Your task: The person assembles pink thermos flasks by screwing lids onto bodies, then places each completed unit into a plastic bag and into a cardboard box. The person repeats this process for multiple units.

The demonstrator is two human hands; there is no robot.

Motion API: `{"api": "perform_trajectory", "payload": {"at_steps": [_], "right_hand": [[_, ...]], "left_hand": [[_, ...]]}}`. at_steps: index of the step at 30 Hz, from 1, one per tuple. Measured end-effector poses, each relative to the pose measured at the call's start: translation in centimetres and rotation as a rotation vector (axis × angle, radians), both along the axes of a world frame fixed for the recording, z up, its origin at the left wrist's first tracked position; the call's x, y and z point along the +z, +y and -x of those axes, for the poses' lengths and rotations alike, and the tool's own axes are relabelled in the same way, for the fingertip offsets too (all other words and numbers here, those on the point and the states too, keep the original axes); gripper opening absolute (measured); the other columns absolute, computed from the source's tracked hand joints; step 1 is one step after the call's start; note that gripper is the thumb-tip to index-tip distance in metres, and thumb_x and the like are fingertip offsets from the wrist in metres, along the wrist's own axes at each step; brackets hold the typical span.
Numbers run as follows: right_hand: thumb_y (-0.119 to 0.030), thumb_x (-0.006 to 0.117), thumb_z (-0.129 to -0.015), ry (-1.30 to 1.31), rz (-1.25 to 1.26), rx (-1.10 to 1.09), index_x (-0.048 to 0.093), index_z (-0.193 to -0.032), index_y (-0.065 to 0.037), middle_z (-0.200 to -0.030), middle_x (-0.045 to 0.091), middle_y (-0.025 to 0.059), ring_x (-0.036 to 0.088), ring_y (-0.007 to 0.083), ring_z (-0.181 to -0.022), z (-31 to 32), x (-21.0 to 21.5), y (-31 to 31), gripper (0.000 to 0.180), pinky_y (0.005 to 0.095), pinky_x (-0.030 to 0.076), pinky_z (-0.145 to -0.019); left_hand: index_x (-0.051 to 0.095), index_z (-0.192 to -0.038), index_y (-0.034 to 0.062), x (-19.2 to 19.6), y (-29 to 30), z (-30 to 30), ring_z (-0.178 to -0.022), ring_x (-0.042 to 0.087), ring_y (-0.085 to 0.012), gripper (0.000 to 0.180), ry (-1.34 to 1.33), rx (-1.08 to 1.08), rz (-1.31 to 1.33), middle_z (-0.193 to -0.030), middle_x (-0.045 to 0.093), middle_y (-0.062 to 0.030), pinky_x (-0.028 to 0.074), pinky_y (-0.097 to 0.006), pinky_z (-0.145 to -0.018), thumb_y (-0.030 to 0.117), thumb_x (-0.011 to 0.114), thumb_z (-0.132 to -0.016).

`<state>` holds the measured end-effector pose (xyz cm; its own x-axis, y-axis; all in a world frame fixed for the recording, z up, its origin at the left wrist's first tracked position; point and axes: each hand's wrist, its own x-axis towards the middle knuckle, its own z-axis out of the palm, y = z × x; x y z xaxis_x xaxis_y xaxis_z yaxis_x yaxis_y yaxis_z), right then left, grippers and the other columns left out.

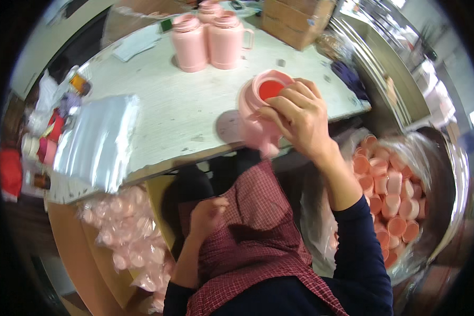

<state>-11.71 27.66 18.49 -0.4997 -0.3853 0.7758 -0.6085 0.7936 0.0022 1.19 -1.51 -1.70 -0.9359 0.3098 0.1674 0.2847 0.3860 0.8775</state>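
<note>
Pink jug [252, 111] held by its mouth, near the front edge of the tabletop [176, 108]

We judged that the main danger was a slip. The jug was at the near side of the tabletop, and its lower protruding part, which was blurred, reached past the front edge. If the fingers lost the smooth rim, the jug could drop onto the checked apron [258, 203], because we saw only one hand supporting it. We could not tell whether its base touched the tabletop. A second danger, in our opinion, was the dark sleeve [359, 247]: it passed just beside the clear plastic bag [317, 224] with pink cups [392, 204], so the loose plastic could catch on it. Three similar jugs [225, 45] stood well apart, so a knock there seemed to us less probable.

The right grip [303, 113] was closed on the jug, with its fingers bent at the rim beside the red inside. The left grip [206, 216] was above the apron, blurred and partly curled; we could not tell how far open it was.
</note>
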Motion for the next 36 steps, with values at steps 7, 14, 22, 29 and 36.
{"api": "perform_trajectory", "payload": {"at_steps": [7,14,22,29,36], "right_hand": [[-0.025,0.071,-0.072,-0.546,0.037,0.320,0.065,-0.078,-0.012,-0.079,0.063,0.0017,0.064,0.0216,-0.080,-6.6,-4.6,-6.7,0.015,0.0390,0.045,-0.077],[-0.021,0.077,-0.073,-0.472,0.357,0.226,0.069,-0.100,-0.003,-0.098,0.068,0.0130,0.064,0.0338,-0.092,-9.6,-8.9,-1.8,0.033,0.0437,0.051,-0.081],[-0.018,0.079,-0.077,-1.156,0.215,-0.575,0.069,-0.103,-0.006,-0.095,0.072,0.0104,0.070,0.0276,-0.086,-27.9,-6.8,17.0,0.031,0.0367,0.054,-0.073],[-0.013,0.074,-0.075,-1.230,0.093,-0.895,0.069,-0.096,-0.005,-0.094,0.068,0.0136,0.066,0.0348,-0.085,-37.3,-15.1,17.7,0.023,0.0440,0.054,-0.075],[-0.014,0.074,-0.073,-1.049,-0.084,-1.092,0.067,-0.104,-0.008,-0.105,0.066,0.0120,0.065,0.0331,-0.095,-39.2,-14.3,20.4,0.032,0.0454,0.054,-0.078]], "left_hand": [[0.035,-0.146,-0.0033,5.9,-2.1,4.6,-0.127,0.052,-0.0264,0.097,-0.359,-0.135,-0.682,-0.145,0.046,-0.0195,0.041,-0.040,-0.108,0.066,0.061,-0.084],[0.042,-0.141,0.0044,4.4,1.9,5.2,-0.117,0.059,-0.0235,0.080,-0.650,-0.226,-0.564,-0.130,0.056,-0.0146,0.048,-0.036,-0.100,0.049,0.074,-0.084],[0.044,-0.139,0.0035,0.9,0.3,8.2,-0.114,0.056,-0.0217,0.054,-0.682,-0.264,-0.523,-0.126,0.057,-0.0115,0.044,-0.034,-0.099,0.038,0.048,-0.098],[0.057,-0.118,0.0047,-1.7,-2.1,8.0,-0.106,0.062,-0.0219,0.047,-0.796,-0.080,-0.665,-0.119,0.064,-0.0106,0.048,-0.035,-0.094,0.045,0.039,-0.103],[0.050,-0.132,-0.0041,-3.4,-2.6,8.7,-0.128,0.051,-0.0328,0.068,-0.790,-0.455,-0.982,-0.136,0.055,-0.0209,0.035,-0.044,-0.114,0.051,0.020,-0.106]]}}
